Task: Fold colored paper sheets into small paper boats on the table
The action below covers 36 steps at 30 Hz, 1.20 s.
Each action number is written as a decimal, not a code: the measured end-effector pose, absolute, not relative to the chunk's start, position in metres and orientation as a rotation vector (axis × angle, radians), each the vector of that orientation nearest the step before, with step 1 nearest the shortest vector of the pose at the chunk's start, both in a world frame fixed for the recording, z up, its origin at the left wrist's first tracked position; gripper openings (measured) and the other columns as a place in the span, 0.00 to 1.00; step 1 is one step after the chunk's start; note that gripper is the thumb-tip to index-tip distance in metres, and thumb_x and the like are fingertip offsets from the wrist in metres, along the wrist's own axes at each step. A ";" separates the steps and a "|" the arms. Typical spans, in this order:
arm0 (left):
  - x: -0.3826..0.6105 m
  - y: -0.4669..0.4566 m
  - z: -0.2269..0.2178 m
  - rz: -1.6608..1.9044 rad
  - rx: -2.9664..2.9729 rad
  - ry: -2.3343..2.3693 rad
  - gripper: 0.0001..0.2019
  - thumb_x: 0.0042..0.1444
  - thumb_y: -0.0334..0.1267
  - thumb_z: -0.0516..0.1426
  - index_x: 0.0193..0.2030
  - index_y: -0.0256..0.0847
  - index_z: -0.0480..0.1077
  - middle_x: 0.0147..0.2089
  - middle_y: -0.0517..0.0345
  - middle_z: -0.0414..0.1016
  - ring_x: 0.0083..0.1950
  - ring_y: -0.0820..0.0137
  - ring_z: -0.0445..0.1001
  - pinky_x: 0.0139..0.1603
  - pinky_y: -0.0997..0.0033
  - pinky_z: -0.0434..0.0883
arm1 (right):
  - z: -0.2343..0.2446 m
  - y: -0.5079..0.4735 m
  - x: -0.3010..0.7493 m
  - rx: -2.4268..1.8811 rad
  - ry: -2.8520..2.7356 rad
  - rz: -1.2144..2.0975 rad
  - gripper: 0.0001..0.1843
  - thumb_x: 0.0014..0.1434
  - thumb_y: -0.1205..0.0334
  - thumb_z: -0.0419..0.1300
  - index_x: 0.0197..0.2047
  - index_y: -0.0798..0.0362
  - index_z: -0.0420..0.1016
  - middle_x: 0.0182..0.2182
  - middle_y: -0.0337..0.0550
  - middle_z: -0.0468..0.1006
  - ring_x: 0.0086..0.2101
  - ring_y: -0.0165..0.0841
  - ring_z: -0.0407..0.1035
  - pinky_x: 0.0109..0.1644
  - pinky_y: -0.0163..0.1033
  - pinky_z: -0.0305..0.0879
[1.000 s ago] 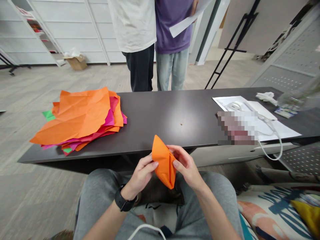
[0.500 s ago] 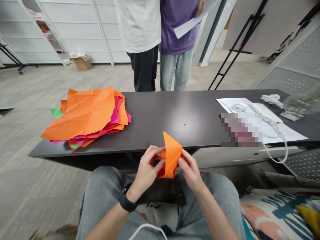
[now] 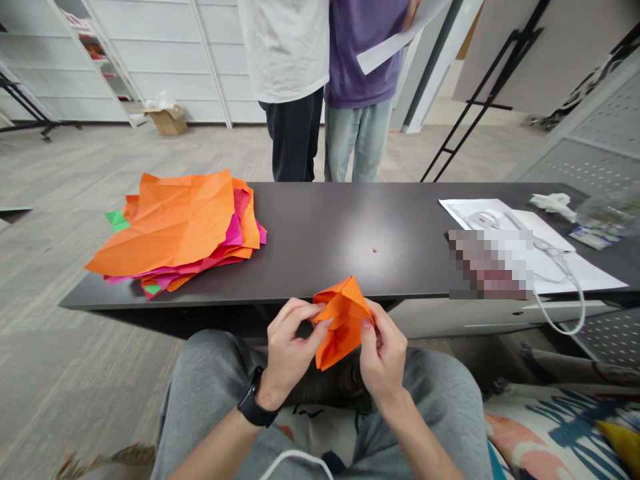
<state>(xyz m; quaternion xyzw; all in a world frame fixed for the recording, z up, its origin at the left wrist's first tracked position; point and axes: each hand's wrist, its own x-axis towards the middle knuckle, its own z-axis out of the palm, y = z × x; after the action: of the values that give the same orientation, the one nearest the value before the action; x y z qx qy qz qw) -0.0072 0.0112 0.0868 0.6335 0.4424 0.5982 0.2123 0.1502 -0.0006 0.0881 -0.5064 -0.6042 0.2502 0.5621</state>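
The folded orange paper (image 3: 344, 333), creased and partly spread, tilts between left hand (image 3: 293, 340) and right hand (image 3: 384, 347) by the near-side worktop (image 3: 310, 233) edge.

There is a single view, from a camera which is worn on the head of a seated person. It faces forward and down, across the lap, in line with the body. Nearest to the camera are the bare forearms (image 3: 220, 447) and the grey trousers (image 3: 215, 387). The left hand (image 3: 295, 343) and the right hand (image 3: 385, 347) are also close, a little below the centre. Beyond them, the dark counter (image 3: 310, 233) is seen from above and crosses from left to right. The far part includes white cabinets (image 3: 150, 40) at the left and two standing people (image 3: 285, 53), whom the upper border cuts off above the torso. The view is wide, so the floor (image 3: 50, 373) also appears at the left.
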 end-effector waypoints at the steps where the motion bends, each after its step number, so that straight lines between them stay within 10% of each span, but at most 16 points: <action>1: -0.008 0.011 0.086 1.687 1.739 1.247 0.05 0.57 0.32 0.63 0.41 0.43 0.77 0.35 0.56 0.78 0.36 0.68 0.75 0.38 0.69 0.72 | 0.090 -0.001 0.150 -1.250 -1.389 0.589 0.14 0.67 0.58 0.53 0.50 0.47 0.78 0.43 0.46 0.82 0.41 0.43 0.76 0.46 0.44 0.71; 5: -0.012 0.008 0.087 1.744 1.727 1.171 0.08 0.58 0.33 0.63 0.45 0.44 0.78 0.35 0.56 0.76 0.36 0.68 0.74 0.38 0.69 0.72 | 0.096 -0.001 0.151 -1.332 -1.188 0.732 0.12 0.66 0.53 0.56 0.39 0.49 0.78 0.31 0.43 0.80 0.30 0.37 0.71 0.34 0.39 0.67; 14: -0.013 0.018 0.100 1.392 1.366 0.989 0.07 0.60 0.39 0.63 0.44 0.45 0.79 0.64 0.48 0.64 0.65 0.58 0.67 0.64 0.59 0.68 | 0.108 0.008 0.157 -1.004 -0.977 1.383 0.16 0.58 0.46 0.63 0.43 0.48 0.74 0.36 0.42 0.77 0.35 0.38 0.72 0.40 0.39 0.71; 20: -0.018 0.018 0.105 1.323 1.152 0.933 0.15 0.57 0.35 0.65 0.51 0.41 0.77 0.40 0.56 0.73 0.39 0.72 0.76 0.42 0.74 0.75 | 0.106 0.013 0.163 -1.058 -0.936 1.407 0.13 0.60 0.47 0.62 0.40 0.46 0.75 0.25 0.36 0.71 0.24 0.32 0.64 0.28 0.36 0.66; 36: -0.015 0.017 0.114 1.279 1.010 0.919 0.14 0.52 0.34 0.65 0.46 0.40 0.73 0.42 0.55 0.75 0.46 0.66 0.73 0.49 0.70 0.69 | 0.103 0.017 0.173 -1.186 -1.058 1.340 0.17 0.56 0.45 0.66 0.36 0.52 0.73 0.20 0.34 0.68 0.20 0.27 0.57 0.23 0.33 0.49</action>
<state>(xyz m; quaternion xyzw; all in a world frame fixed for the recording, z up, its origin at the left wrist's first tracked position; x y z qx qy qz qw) -0.0147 0.0173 0.1137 0.4343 0.3952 0.5504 0.5935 0.1731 0.0165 0.1029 -0.4917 -0.4389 0.5557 0.5068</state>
